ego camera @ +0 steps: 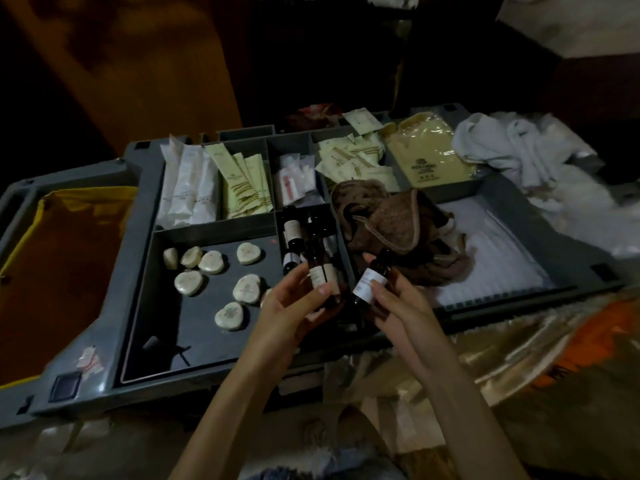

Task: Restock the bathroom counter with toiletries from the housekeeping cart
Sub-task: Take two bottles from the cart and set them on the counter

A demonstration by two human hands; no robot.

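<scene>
Head view: over the housekeeping cart (107,341), the left hand (294,303) has its fingers curled round what look like two small dark bottles (320,273), though the dim light leaves the count uncertain. The right hand (398,303) pinches a third bottle (371,281) with its label turned up, probably to check which toiletry it is. Both hands hover above the narrow bottle compartment (298,230), where more bottles lie. Wrapped soaps (207,262) sit loose in the compartment to its left, and a brown cloth (391,223) lies just to its right. This looks like the gathering stage, before anything goes to the counter.
</scene>
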